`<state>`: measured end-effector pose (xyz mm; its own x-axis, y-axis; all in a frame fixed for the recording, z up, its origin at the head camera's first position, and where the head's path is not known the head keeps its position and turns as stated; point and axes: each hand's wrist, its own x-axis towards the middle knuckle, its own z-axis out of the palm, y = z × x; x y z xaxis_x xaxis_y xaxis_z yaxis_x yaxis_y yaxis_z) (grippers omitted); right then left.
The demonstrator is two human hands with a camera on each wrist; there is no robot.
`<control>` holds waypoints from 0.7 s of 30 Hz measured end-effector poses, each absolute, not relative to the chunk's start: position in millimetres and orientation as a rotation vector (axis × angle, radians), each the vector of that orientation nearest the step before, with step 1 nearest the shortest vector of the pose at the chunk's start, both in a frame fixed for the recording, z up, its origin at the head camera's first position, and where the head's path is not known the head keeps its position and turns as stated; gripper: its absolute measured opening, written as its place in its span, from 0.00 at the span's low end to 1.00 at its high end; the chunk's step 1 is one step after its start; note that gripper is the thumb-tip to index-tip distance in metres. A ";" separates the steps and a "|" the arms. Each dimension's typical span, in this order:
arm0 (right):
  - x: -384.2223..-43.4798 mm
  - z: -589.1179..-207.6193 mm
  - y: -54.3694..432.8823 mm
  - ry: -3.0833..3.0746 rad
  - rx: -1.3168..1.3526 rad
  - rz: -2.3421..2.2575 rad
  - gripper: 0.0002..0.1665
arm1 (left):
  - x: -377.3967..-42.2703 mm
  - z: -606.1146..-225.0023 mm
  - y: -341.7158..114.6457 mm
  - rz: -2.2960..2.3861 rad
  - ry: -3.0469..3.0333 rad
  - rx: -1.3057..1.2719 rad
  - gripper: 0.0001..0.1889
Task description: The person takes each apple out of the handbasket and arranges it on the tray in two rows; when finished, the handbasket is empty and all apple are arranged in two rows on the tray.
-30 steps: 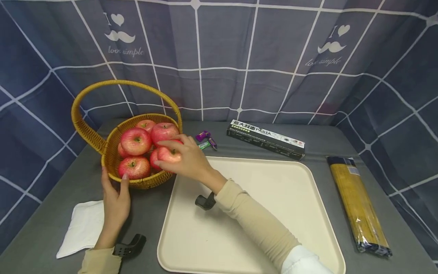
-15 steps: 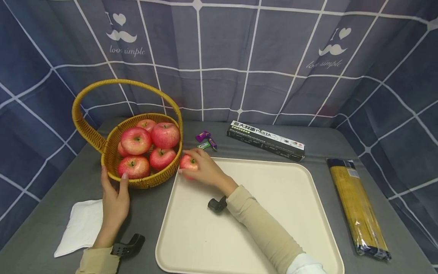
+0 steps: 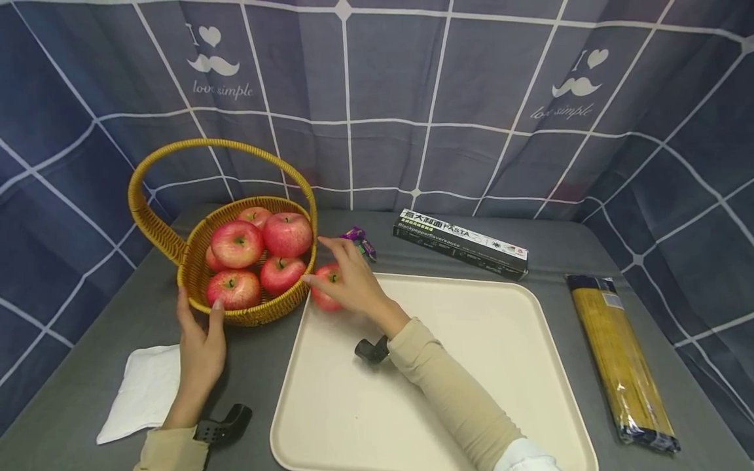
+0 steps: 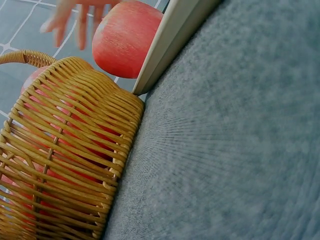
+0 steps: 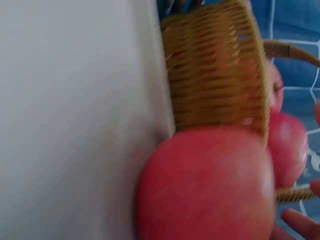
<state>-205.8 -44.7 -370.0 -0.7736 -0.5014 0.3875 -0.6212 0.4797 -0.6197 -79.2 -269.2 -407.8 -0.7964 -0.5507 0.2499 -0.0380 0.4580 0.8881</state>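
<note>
The left hand touches the near side of a yellow woven basket, its thumb at the rim and its visible fingers fairly straight. Several red apples fill the basket, their lower parts showing through the weave in the left wrist view. At the far left corner of a cream tray, a single apple rests beside the basket. Over that apple is the right hand, fingers spread and apart from it. In the right wrist view this apple looms close, with the basket wall behind it.
Small wrapped candies lie behind the tray, partly hidden by the right hand. A black pasta box stands farther back. A pack of spaghetti lies right of the tray, and a folded white cloth lies at left.
The right hand carried an apple from the basket rightward to the tray's corner, then let go and spread its fingers. The left hand stayed at the basket.
</note>
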 end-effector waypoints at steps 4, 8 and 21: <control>-197.8 -357.3 -63.4 -2.509 0.886 1.363 0.43 | -79.3 -408.5 -269.0 -1.326 -2.192 0.484 0.36; -192.9 -353.3 -88.2 -2.474 0.736 1.483 0.47 | -80.5 -408.5 -269.1 -1.328 -2.187 0.481 0.36; -189.0 -359.0 -153.6 -2.335 0.286 1.359 0.44 | -79.9 -408.6 -269.0 -1.329 -2.192 0.484 0.36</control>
<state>-189.0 -153.6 -359.0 -0.8900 0.0328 0.4547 -0.3791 0.5006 -0.7782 -79.9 -269.0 -408.6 -0.7972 -0.5490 0.2510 -0.0314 0.4530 0.8910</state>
